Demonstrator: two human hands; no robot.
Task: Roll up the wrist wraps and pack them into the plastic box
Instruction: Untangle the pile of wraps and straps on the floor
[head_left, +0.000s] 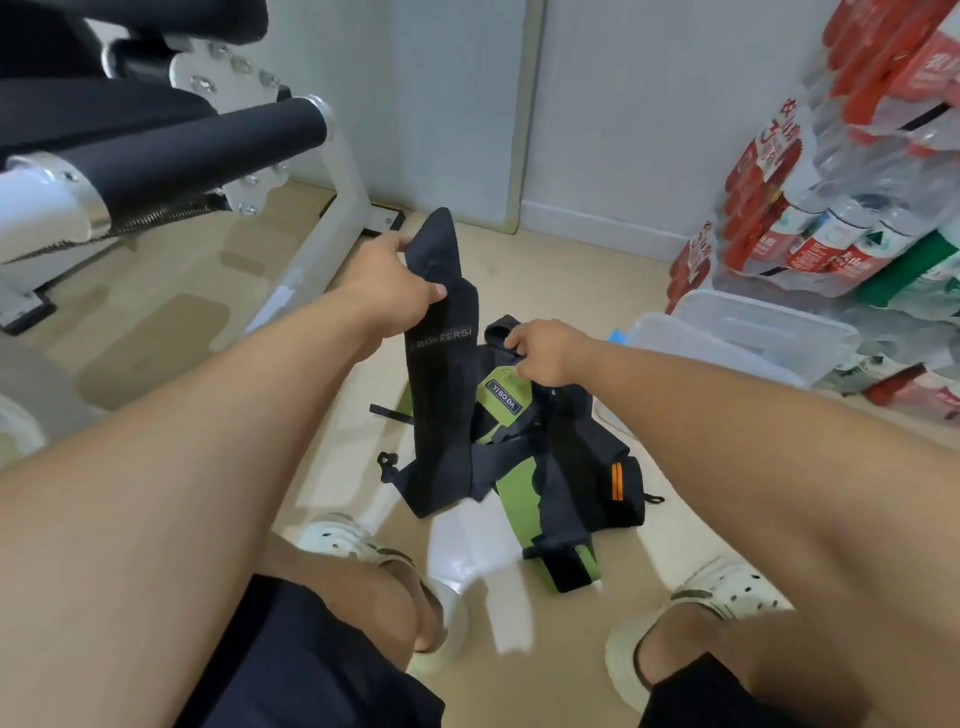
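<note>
Presently, the left hand (387, 280) grips the upper part of a black wrist wrap (441, 374), thumb and fingers curled round its edge; the wrap is lifted and hangs down, with lettering reading BOKEERSI across it, and its lower end lies in the pile of wraps (545, 467) on the floor (171, 332). The right hand (545, 351) pinches the top of a dark wrap in that pile; its fingertips are buried in the fabric and cannot be seen. Beneath it lies a green wrap (506, 397) with a label reading YIBO DA. How many wraps make up the pile cannot be told, since they overlap and tangle.

The clear plastic box (727, 338) stands on the floor to the right of the pile, near but apart from it; its contents are hard to make out through the hazy walls. Behind it, shrink-wrapped packs of bottles (831, 208) are stacked, cut off at the right edge. A piece of exercise equipment (208, 140) with black padded rollers occupies the upper left, partly out of frame. Pale perforated clogs (727, 592) show at the bottom.
</note>
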